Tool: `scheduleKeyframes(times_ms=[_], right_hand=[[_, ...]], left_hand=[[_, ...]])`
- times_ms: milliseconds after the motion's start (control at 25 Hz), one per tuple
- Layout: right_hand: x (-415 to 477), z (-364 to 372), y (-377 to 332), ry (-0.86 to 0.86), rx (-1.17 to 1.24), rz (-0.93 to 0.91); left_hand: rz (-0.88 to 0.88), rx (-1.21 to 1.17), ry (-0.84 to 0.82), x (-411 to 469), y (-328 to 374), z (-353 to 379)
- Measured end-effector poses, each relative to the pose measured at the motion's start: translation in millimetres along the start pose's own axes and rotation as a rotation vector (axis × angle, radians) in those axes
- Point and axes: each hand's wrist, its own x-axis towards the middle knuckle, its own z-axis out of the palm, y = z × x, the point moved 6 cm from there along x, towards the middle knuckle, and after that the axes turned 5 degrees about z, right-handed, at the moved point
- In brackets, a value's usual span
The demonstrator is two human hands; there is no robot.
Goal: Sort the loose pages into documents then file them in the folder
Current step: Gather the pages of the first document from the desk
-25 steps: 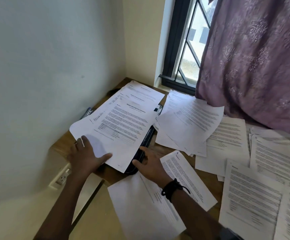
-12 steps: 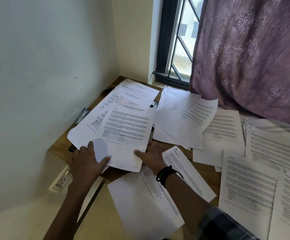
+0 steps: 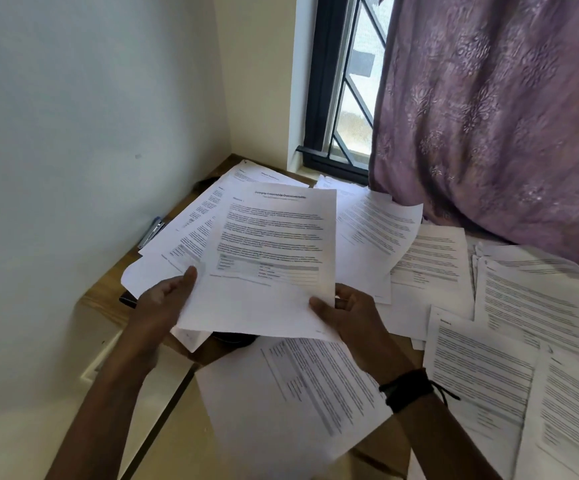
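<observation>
Broadly, the largest hazard is the curtain [image 3: 489,116] filling the upper right of the frame. Its hem lies on the far pages, and a swing of the cloth, perhaps from air at the window [image 3: 347,98], could drag or scatter them. Next, the desk [image 3: 106,289] is almost wholly covered by loose pages [image 3: 489,358] that overlap from the centre to the right edge, so sheets of different documents could get swept together when one is pulled out. One page [image 3: 291,403] at lower centre overhangs the near desk edge right beside the right forearm, and a brush of the arm would likely send it to the floor. The held sheet [image 3: 267,265], at centre, is raised off the pile with its titled face up. Whether more sheets ride beneath it I cannot tell; any that do may slip out unnoticed. The left hand [image 3: 167,303] pinches its left edge, thumb on top and fingers under, and the right hand [image 3: 347,317] pinches the lower right corner likewise. With edge grips only, the paper may sag or crease. What I take to be the folder [image 3: 234,339] shows only as dark slivers under the pile, left of centre, so filing means uncovering it and upsetting what lies on it. Smallest, a pen [image 3: 151,232] by the wall at left could be knocked off
</observation>
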Motion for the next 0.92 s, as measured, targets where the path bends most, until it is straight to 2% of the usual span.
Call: scheduleKeyframes(times_ms=[80,160,280,440,520,600,680,920], right_hand=[[-17.1,-11.4,-1.1,-0.074,0.018,0.034],[-35.4,-23.6,6.1,-0.111,-0.133,0.058],[-55.4,-52.4,21.5,-0.089,-0.385,0.108],[-49.7,-73.7,15.5,-0.239,-0.399,0.107],[-19.7,-102.8,7.4,-0.134,-0.326,0.061],[23.1,-147.1,4.6,0.139,-0.25,0.031],[60.9,-182.6,-1.2,0.344,-0.329,0.002],[139.4,-211.8,-3.4,0.357,-0.485,0.042]], left_hand=[[0.009,-0.22,-0.132,-11.1,11.0,20.1],[0.006,-0.304,-0.182,-20.9,14.0,32.5],[-0.122,-0.261,-0.202,-34.3,2.9,55.6],[-0.063,-0.138,-0.127,-49.1,-10.5,92.8],[-0.026,-0.188,-0.037,-53.2,-8.1,107.5],[0.001,-0.228,0.044,-54.3,-4.9,113.5],[0.024,-0.262,0.08,-57.4,-1.1,116.3],[0.003,-0.334,0.159,-69.3,-13.8,111.8]])
